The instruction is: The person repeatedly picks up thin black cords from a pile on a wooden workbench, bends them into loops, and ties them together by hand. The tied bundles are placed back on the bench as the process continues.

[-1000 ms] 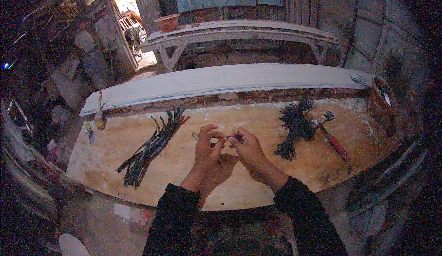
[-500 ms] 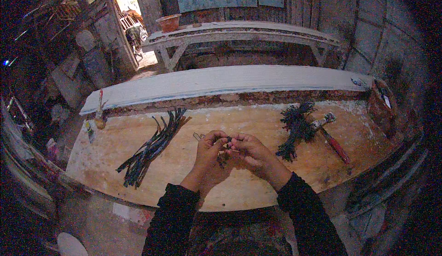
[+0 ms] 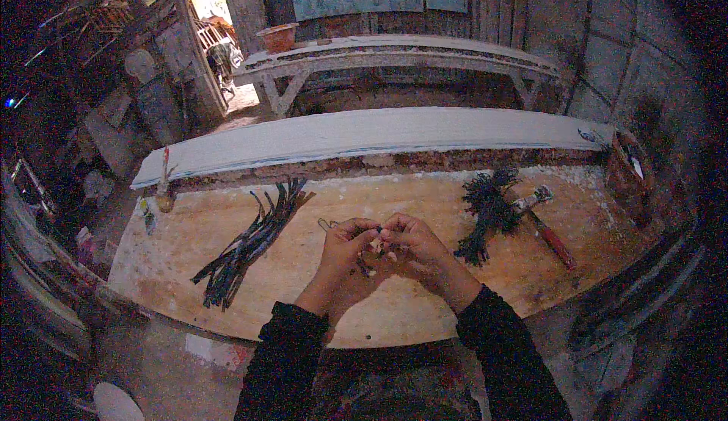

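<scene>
My left hand [image 3: 346,253] and my right hand [image 3: 419,250] meet above the middle of the wooden board [image 3: 413,322]. Both are closed, fingertips pinching a small dark strip [image 3: 364,266] whose end hangs below the left fingers; most of it is hidden by the hands. Just beyond the left fingers lies a thin bent wire piece [image 3: 326,225]. A loose bundle of long dark strips [image 3: 249,243] rests to the left. Over on the right is a heap of short, bunched dark strips [image 3: 491,212], touching a red-handled tool [image 3: 555,243] whose head is pale and smeared.
Behind the board runs a long white-topped ledge [image 3: 364,133]. A brush with a reddish handle [image 3: 164,182] stands at the left corner, a brown basket-like container [image 3: 629,167] at the right. Farther back, a reddish tub [image 3: 278,37] sits on a whitish bench [image 3: 409,48].
The fingers of both hands have shifted slightly around the dark strip, with the right fingertips curling in closer. Everything else on the board stays where it was.
</scene>
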Tool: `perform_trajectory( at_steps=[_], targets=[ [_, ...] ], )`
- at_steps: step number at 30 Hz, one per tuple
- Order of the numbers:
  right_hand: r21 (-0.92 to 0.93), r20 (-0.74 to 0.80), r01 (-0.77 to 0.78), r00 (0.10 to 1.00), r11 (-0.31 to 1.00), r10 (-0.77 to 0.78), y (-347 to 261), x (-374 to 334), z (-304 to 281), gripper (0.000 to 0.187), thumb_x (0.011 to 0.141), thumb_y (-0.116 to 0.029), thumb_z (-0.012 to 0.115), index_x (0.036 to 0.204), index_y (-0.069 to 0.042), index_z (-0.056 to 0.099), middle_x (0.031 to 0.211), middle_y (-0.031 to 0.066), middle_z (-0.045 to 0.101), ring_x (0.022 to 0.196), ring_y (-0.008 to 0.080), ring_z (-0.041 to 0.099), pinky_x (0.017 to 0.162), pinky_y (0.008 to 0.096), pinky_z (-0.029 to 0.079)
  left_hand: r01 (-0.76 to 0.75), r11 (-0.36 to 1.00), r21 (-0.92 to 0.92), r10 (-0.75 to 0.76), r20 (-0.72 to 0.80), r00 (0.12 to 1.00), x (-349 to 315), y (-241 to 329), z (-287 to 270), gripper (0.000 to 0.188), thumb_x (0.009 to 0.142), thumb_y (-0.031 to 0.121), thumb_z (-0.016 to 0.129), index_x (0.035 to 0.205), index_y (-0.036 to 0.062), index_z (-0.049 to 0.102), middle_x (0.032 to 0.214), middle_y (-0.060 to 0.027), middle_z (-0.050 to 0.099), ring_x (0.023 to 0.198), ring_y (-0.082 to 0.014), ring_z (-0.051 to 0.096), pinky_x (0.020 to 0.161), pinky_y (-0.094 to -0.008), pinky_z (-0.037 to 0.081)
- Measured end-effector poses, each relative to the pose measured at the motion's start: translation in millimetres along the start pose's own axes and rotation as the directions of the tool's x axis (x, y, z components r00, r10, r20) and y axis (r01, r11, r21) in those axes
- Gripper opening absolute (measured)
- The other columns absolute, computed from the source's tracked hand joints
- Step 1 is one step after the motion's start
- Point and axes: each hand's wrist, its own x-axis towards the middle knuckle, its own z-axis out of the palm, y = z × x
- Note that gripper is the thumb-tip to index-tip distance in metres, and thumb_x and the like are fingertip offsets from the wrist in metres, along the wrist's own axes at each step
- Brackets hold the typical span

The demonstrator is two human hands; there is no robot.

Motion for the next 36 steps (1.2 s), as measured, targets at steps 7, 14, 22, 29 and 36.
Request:
perform_trajectory(
  at_steps=[7,14,22,29,36],
  targets=[
    [-0.103,-0.062,0.063,0.996,0.993,-0.069,-7.8,-9.0,18.8,0.013,0.08,-0.011,0.065,0.089,-0.008,0.056,0.079,0.0002,0.056,0.074,0.0102,0.053,0.062,0.0257,0.049,0.05,0.994,-0.092,-0.042,0.085,0.996,-0.4,3.7,-4.0,0.014,0.079,0.004,0.064,0.093,0.0011,0.061,0.083,-0.0056,0.065,0.066,-0.011,0.06,0.056,-0.0234,0.049],
    [-0.17,-0.068,0.004,0.998,0.985,-0.016,-7.0,-9.0,18.2,0.015,0.082,-0.009,0.063,0.096,-0.008,0.059,0.083,0.0008,0.055,0.077,0.0105,0.051,0.066,0.0304,0.05,0.112,0.983,-0.148,-0.103,0.066,0.992,-3.2,12.2,3.7,0.006,0.079,0.003,0.062,0.085,0.0022,0.059,0.078,-0.0063,0.064,0.061,-0.0127,0.06,0.052,-0.0239,0.049],
    [-0.214,-0.055,0.082,0.994,0.973,-0.096,-5.0,-8.2,22.4,0.011,0.081,-0.008,0.059,0.088,-0.008,0.05,0.08,-0.0002,0.051,0.078,0.0097,0.049,0.064,0.0279,0.045,-0.041,0.998,0.047,0.039,0.045,0.998,7.0,2.9,-16.6,0.005,0.084,0.006,0.057,0.089,0.0055,0.055,0.081,-0.0034,0.061,0.065,-0.0113,0.057,0.054,-0.0224,0.046],
    [-0.349,0.006,0.207,0.976,0.914,-0.219,12.5,0.5,8.6,0.013,0.086,-0.02,0.053,0.085,-0.015,0.041,0.079,-0.003,0.046,0.07,0.0088,0.045,0.049,0.0258,0.041,-0.127,0.973,0.19,0.131,-0.007,0.991,7.9,10.4,-14.4,0.004,0.084,0.002,0.054,0.087,0.0056,0.054,0.08,-0.0028,0.06,0.067,-0.0109,0.056,0.06,-0.0242,0.047],
    [-0.268,-0.032,0.159,0.984,0.95,-0.174,12.5,0.1,6.0,0.016,0.085,-0.019,0.057,0.094,-0.013,0.045,0.079,-0.0013,0.05,0.074,0.0118,0.052,0.05,0.0295,0.046,-0.146,0.981,0.125,0.151,-0.035,0.988,8.4,6.2,-14.9,0.02,0.083,0.005,0.058,0.102,0.0071,0.052,0.086,-0.0049,0.059,0.074,-0.0128,0.057,0.068,-0.0282,0.05]
  ],
)
